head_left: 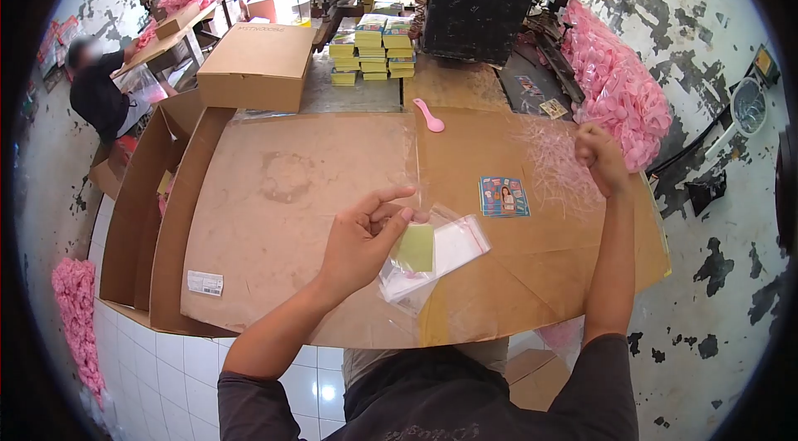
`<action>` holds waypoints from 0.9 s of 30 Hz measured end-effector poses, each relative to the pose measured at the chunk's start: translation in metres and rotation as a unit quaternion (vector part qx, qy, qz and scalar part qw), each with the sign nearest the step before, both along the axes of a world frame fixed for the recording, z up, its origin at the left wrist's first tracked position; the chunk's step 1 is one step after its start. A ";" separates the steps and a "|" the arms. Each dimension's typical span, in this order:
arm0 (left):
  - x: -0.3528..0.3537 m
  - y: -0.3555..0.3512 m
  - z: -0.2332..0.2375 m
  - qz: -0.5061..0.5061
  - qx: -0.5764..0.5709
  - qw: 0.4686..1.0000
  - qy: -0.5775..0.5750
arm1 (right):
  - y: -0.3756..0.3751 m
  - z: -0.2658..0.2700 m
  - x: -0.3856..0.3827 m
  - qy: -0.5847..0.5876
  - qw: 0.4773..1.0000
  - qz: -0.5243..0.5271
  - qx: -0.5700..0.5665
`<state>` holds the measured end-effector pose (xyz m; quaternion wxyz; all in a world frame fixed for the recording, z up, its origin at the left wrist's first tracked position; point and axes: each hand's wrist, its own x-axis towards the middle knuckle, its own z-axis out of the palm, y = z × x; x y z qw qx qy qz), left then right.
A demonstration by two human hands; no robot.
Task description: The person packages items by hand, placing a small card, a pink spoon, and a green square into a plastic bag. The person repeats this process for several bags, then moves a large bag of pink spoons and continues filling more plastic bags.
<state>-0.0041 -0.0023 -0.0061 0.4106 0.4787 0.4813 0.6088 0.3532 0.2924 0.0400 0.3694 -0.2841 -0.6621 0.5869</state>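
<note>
My left hand [362,241] pinches a small clear plastic bag with a yellow-green card [417,250] inside, held over the board. Beneath and beside it lies a pile of clear plastic bags [453,248] with white showing through. My right hand [600,157] is raised at the right with its fingers curled closed; whatever they may hold is too small to make out. It is over a scatter of thin clear plastic strips [561,160]. Between my hands sits a small stack of printed cards [504,197]. A pink plastic spoon [429,116] lies farther back.
Cardboard [332,167] covers the worktop. An open carton [170,216] borders the left side, with a closed box [256,65] behind. Card stacks [372,50] and a dark machine [478,4] stand at the back. Pink spoons [615,83] heap at right. A person [104,92] works at left.
</note>
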 end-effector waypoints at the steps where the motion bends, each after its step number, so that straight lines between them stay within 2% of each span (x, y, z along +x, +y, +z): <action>1: 0.000 0.001 0.000 0.002 -0.004 1.000 0.000 | -0.009 -0.009 -0.008 -0.130 0.984 -0.062 0.103; 4: 0.003 0.003 -0.001 0.005 -0.004 1.000 0.023 | -0.050 -0.020 -0.038 -0.226 0.915 -0.068 0.329; 5: 0.004 0.004 -0.001 0.010 -0.002 1.000 0.013 | -0.056 -0.019 -0.041 -0.247 0.891 -0.079 0.373; 8: 0.005 0.004 0.000 0.021 -0.004 1.000 -0.006 | -0.041 0.000 -0.039 -0.264 0.956 -0.061 0.110; 11: 0.001 0.007 -0.004 0.025 -0.004 1.000 -0.008 | -0.005 -0.006 -0.024 -0.170 0.983 -0.039 0.052; 12: 0.000 0.007 -0.005 0.023 -0.004 1.000 -0.007 | -0.003 -0.011 -0.019 -0.225 0.959 -0.073 0.155; 14: 0.000 0.007 -0.005 0.022 -0.006 1.000 -0.006 | 0.002 -0.024 -0.012 -0.324 0.867 -0.136 0.353; 15: 0.000 0.005 -0.005 0.021 -0.009 1.000 -0.005 | 0.000 -0.029 -0.010 -0.367 0.801 -0.165 0.444; 17: 0.000 0.007 -0.004 0.024 -0.004 1.000 -0.004 | 0.006 -0.033 -0.010 -0.433 0.631 -0.211 0.609; 18: 0.001 0.006 -0.004 0.024 -0.001 1.000 -0.004 | 0.001 -0.028 -0.016 -0.386 0.759 -0.175 0.494; 19: 0.001 0.006 -0.004 0.024 0.001 1.000 -0.003 | -0.010 -0.017 -0.026 -0.328 0.862 -0.135 0.362; 20: 0.002 0.006 -0.005 0.025 0.000 1.000 -0.009 | -0.016 -0.009 -0.031 -0.258 0.937 -0.090 0.218; 21: 0.002 0.007 -0.006 0.026 -0.001 1.000 -0.015 | -0.014 -0.005 -0.030 -0.206 0.973 -0.010 0.101; 22: 0.001 0.007 -0.007 0.027 -0.001 0.999 -0.019 | -0.009 0.000 -0.028 -0.148 0.986 0.069 -0.018; 23: 0.001 0.007 -0.009 0.025 -0.005 0.999 -0.019 | -0.009 -0.005 -0.028 -0.235 0.969 0.041 0.068; 24: 0.000 0.008 -0.012 0.024 -0.008 1.000 -0.019 | -0.009 -0.009 -0.029 -0.321 0.935 0.009 0.148; 25: 0.000 0.008 -0.013 0.024 -0.009 0.999 -0.020 | -0.012 -0.026 -0.034 -0.506 0.747 -0.130 0.411; 27: -0.002 0.007 -0.013 0.022 -0.010 1.000 -0.018 | -0.012 -0.035 -0.033 -0.546 0.515 -0.243 0.615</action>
